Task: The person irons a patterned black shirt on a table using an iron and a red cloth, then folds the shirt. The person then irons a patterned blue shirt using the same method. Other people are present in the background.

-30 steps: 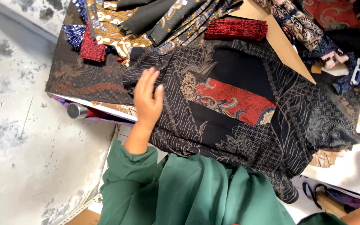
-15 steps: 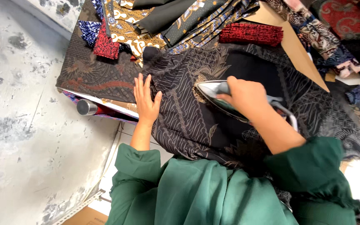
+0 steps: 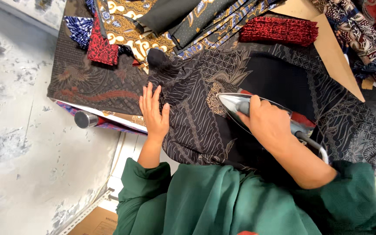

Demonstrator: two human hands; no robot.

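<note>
Here the left hand [image 3: 154, 114] is lying open, pinning the cloth [image 3: 205, 126] taut while the right hand [image 3: 268, 124] is gripping the iron [image 3: 236, 104].

Desk [image 3: 342, 65] with bare tan top showing at far right corner, otherwise covered. Dark patterned cloth [image 3: 196, 117] spread across the middle, hanging over near edge. Brown patterned cloth [image 3: 92, 87] at left edge. Folded red cloth [image 3: 279, 30] near far edge. Mixed fabric pile [image 3: 162, 21] at far left corner.
</note>
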